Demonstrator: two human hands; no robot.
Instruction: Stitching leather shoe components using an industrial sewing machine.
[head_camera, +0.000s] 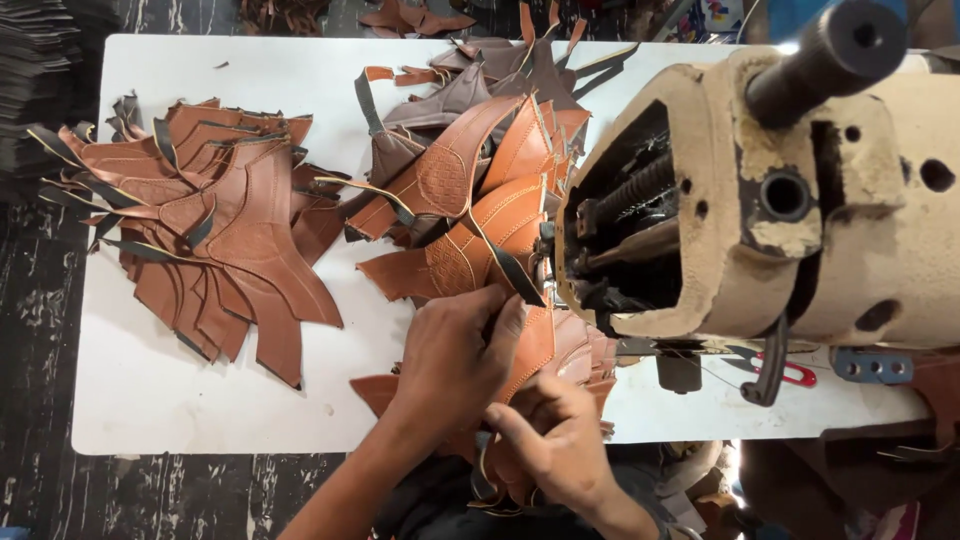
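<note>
Leather workshop; worn sewing machine (760, 200); stacked brown leather cut pieces (230, 230)

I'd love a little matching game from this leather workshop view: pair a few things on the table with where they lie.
Things:
1. fanned pile of tan leather pieces
2. worn cream sewing machine head
3. red-handled thread snips
4. left hand

Places:
A. under the machine arm, on the white table
B. right side of the table
C. pressing leather by the needle
D. left side of the table

Pairs: 1-D, 2-B, 3-A, 4-C
</note>
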